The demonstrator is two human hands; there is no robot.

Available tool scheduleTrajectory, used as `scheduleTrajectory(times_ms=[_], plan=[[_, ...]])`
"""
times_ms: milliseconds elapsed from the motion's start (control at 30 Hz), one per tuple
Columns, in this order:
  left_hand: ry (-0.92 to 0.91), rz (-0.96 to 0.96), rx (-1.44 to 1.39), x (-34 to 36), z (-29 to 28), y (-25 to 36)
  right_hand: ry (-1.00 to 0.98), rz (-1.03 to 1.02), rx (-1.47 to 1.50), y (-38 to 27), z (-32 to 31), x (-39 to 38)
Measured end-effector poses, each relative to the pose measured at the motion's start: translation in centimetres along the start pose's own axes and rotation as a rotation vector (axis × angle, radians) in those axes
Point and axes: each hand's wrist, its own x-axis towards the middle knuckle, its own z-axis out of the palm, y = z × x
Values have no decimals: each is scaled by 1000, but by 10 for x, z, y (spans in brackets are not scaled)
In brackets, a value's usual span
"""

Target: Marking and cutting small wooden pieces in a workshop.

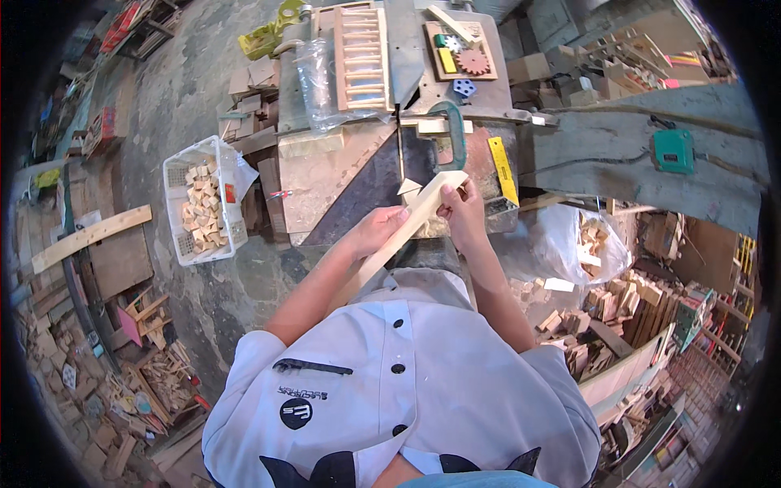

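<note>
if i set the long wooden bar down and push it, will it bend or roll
The wooden bar will probably stay stiff: it shows no bend between the left hand and the right hand. Its flat faces should make it slide rather than roll. Bare pale wood suggests it's fairly light.

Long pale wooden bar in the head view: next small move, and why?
Probably slide the small pale triangular wood piece aside with the left hand: it shows right beside the long pale wooden bar, so might get in the way, and the right hand already grips near the bar's slanted end.
</note>
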Motion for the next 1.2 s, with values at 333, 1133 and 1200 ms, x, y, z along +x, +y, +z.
scheduleTrajectory(times_ms=[333, 1133, 1200], plan=[[754, 212, 885, 2, -44, -17, 136, -15, -560, 8, 91, 88], [899, 385, 1162, 58, -69, -38, -53, 198, -630, 1, 79, 109], [906, 395, 1156, 58, -68, -36, -152, -173, -1071, -10, 75, 107]])
